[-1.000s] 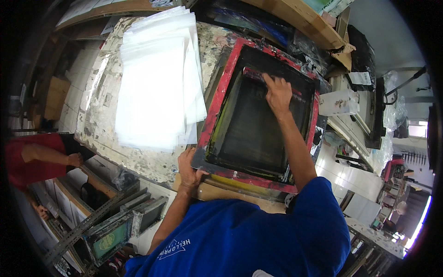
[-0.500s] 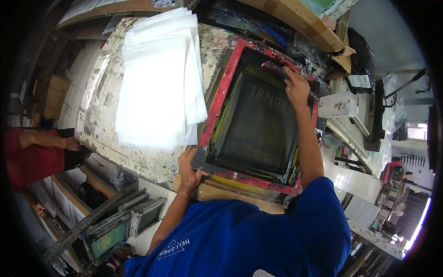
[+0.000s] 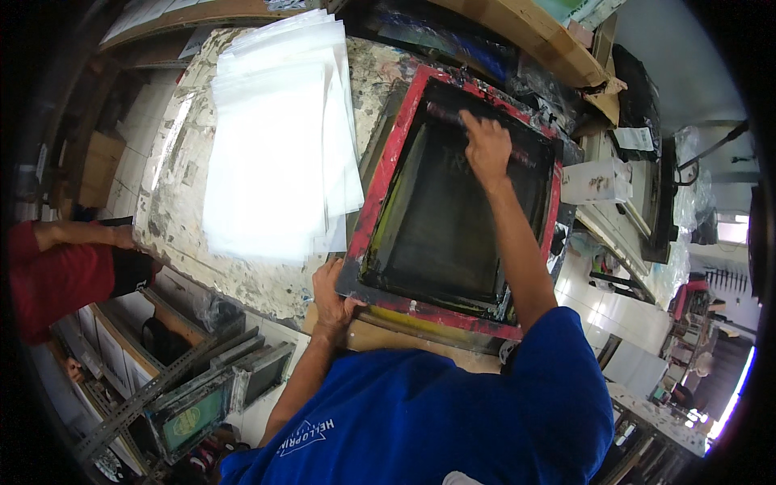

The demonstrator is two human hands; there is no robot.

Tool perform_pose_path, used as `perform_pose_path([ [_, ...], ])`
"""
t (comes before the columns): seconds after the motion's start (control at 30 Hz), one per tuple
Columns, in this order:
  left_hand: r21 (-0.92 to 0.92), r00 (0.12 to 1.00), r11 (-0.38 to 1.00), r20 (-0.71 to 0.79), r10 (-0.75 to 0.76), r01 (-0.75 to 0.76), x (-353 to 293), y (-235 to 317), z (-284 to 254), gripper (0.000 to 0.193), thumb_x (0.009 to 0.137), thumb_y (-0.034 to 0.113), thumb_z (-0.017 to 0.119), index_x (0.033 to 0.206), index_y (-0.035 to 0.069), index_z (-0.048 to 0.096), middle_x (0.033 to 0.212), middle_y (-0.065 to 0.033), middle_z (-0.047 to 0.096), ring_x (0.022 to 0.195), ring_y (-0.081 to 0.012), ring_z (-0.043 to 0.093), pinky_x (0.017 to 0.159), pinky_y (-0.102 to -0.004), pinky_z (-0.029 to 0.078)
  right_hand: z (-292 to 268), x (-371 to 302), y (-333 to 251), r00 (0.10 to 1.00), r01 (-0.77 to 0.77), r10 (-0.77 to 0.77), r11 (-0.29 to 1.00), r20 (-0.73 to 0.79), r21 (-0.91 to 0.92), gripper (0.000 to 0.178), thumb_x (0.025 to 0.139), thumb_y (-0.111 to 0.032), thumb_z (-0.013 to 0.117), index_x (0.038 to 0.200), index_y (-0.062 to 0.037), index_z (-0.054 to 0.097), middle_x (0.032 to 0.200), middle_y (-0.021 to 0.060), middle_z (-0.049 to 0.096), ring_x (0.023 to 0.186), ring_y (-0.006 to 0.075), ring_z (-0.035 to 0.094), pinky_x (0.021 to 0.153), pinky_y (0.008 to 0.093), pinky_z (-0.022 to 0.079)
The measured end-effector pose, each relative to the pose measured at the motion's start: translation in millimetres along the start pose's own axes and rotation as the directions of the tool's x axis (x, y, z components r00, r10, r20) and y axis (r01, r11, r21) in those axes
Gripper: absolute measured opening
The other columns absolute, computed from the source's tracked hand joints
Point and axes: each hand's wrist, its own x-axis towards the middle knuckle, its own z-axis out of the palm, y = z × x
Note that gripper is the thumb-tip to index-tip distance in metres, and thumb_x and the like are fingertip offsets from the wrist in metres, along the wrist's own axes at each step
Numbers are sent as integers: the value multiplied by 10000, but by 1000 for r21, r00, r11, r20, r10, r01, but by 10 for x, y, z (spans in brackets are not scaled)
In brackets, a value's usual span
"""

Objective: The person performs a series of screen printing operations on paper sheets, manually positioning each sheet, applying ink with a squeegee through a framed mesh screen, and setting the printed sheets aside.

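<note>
A screen printing frame (image 3: 386,153) with red and black sides lies tilted on the work table. Its dark mesh (image 3: 440,234) carries faint lettering, with yellowish-green streaks along the left margin. My right hand (image 3: 488,152) is over the far part of the mesh, closed on a squeegee (image 3: 443,111) that lies crosswise there; the hand covers its middle and motion smears it. The index finger points forward along it. At the near left corner, my left hand (image 3: 330,295) grips the frame's edge, thumb on the near side.
A fanned stack of white sheets (image 3: 267,162) lies left of the frame on the paint-stained table (image 3: 174,190). A white plastic container (image 3: 596,181) stands at the right. Cardboard (image 3: 541,40) borders the far side. A person in a red shirt (image 3: 61,283) stands at the left.
My right hand has moved left and slightly away with the squeegee, now covering more of the lettering. My left hand stays on the corner. The person in red has shifted slightly.
</note>
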Motion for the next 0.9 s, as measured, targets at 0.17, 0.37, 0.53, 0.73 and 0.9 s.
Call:
perform_pose_path([
  [0.17, -11, 1000, 1000, 8, 14, -14, 45, 20, -3, 996, 799, 769, 626, 1391, -24, 514, 1344, -280, 546, 1187, -442, 520, 1023, -514, 380, 78, 348, 398, 992, -118, 110, 986, 68, 116, 541, 799, -48, 684, 1321, -186, 659, 972, 130, 677, 966, 348, 634, 854, 462, 496],
  [0.37, -5, 1000, 1000, -18, 22, -22, -2, -12, -2, 989, 798, 759, 637, 1390, -24, 514, 1346, -284, 545, 1189, -445, 520, 1024, -515, 381, -236, 169, 15, 992, -59, 45, 990, 116, 128, 552, 815, -79, 687, 1342, -239, 649, 966, 93, 687, 931, 300, 638, 788, 430, 487],
  [0.53, -15, 1000, 1000, -12, 20, -21, 8, -27, 14, 1005, 795, 770, 635, 1389, -31, 513, 1341, -289, 547, 1184, -451, 520, 1023, -519, 378, -92, 56, 28, 994, -66, 60, 996, 90, 65, 560, 768, -56, 722, 1305, -207, 664, 950, 90, 674, 924, 318, 636, 814, 454, 504],
  [0.73, -19, 999, 1000, 41, -4, 5, 36, -41, 1, 1046, 782, 821, 593, 1374, -39, 527, 1335, -290, 550, 1182, -447, 522, 1023, -518, 370, -18, 263, 702, 991, -124, 114, 979, 72, 162, 550, 793, -56, 728, 1313, -225, 667, 1062, 140, 719, 1006, 370, 658, 897, 475, 519],
  [0.9, -34, 1000, 999, 29, -3, 4, 56, 20, -19, 1020, 787, 787, 624, 1376, -40, 526, 1337, -291, 548, 1189, -445, 519, 1029, -518, 369, -272, 98, 705, 991, -123, 109, 969, 80, 214, 538, 787, -58, 713, 1302, -208, 669, 1004, 109, 708, 965, 353, 653, 864, 467, 515],
])
